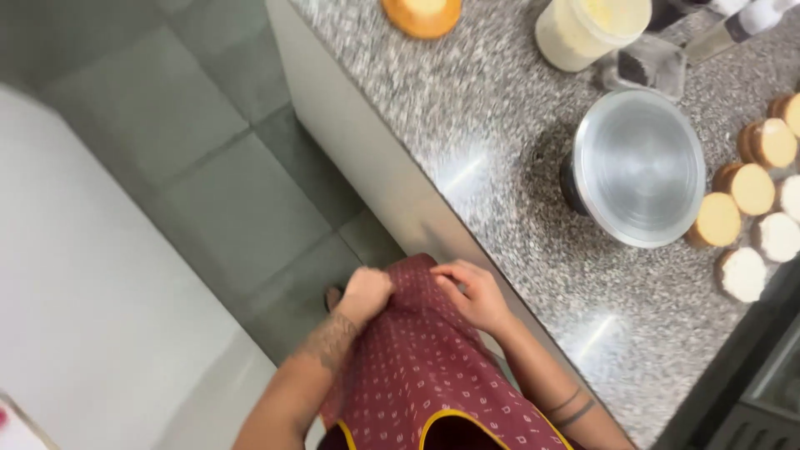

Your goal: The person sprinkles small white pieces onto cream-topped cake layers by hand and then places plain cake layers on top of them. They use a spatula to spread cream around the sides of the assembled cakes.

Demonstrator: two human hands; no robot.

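Both my hands are down at the hem of the dark red patterned apron (433, 375) that I wear, beside the counter's front edge. My left hand (367, 296) is closed into a fist with the cloth bunched inside it. My right hand (475, 293) pinches the apron's edge between curled fingers, close to the left hand. The frame is motion-blurred.
A speckled granite counter (492, 167) runs along the right. On it stand a round metal cake turntable (637, 167), several small round cakes (746, 208), a tub of cream (587, 29) and an orange-rimmed cake (422, 15). Grey floor tiles (192, 167) and a white surface (75, 317) lie left.
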